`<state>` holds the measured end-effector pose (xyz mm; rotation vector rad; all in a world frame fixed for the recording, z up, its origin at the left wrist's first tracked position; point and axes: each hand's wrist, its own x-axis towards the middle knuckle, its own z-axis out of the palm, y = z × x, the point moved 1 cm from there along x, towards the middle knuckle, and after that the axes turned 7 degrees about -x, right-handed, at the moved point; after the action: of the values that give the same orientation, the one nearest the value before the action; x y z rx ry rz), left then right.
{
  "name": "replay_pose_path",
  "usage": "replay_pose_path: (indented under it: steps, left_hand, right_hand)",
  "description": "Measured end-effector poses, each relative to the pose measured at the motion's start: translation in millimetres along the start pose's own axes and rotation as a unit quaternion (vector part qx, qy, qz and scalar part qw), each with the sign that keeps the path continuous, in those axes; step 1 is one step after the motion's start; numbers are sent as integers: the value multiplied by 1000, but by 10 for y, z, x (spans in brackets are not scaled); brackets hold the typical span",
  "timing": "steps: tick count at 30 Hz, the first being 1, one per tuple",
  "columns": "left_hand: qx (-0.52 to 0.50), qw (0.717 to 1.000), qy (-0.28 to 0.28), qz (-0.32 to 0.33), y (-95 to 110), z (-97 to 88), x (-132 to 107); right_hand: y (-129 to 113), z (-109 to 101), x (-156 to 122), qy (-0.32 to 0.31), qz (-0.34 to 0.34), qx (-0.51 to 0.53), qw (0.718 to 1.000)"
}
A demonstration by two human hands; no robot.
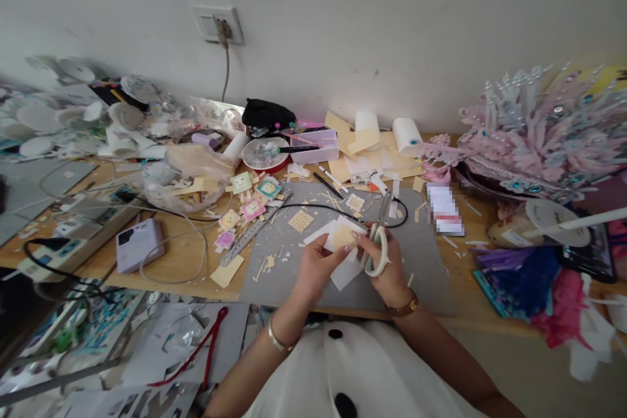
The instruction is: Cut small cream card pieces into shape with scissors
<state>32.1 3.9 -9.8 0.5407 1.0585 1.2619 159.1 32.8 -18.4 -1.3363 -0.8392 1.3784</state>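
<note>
Your left hand (317, 262) pinches a cream piece (341, 236) and white paper (343, 274) between thumb and fingers; your right hand (386, 264) grasps the scissors (376, 257) by their pale handles, blades toward the top of the frame. In the head view, the cream piece sits at your left thumb tip, just right of centre and below the middle, with your right fingertips meeting its edge. Some of your right fingers are hidden behind the handles and palm, and your left fingers are partly covered by the paper. Above, near mid-frame, a round dish (247, 158) holds clear bits too small to make out; a black pen (300, 149) reaches from it across the lilac tray (319, 156), whose contents you can barely see. Left of these, a clear plastic bag (159, 192) blurs what it holds. The phone's screen (445, 208), right of centre, is pixelated. Your forearms run off the bottom edge.
</note>
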Motion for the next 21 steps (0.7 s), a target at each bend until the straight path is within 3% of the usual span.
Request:
replay_pose_path:
  steps: [4,10,15,19,21]
  left_hand:
    - [-44,996,67,39,-128,68,25]
    - [-51,992,96,67,-150,23,81]
    - [-33,995,86,44,52,-129,134]
    - [-13,998,44,45,211,-228,170]
    - [-12,999,29,34,265,-237,164]
  right_hand:
    - [5,80,-22,32,-6,25,999]
    - [51,57,7,29,-16,5,999]
    - [-3,-222,-1,-89,-6,-83,993]
    - [-37,-462,-121,-247,36,-103,963]
    - [-23,-544,-175,-293,56,-113,948]
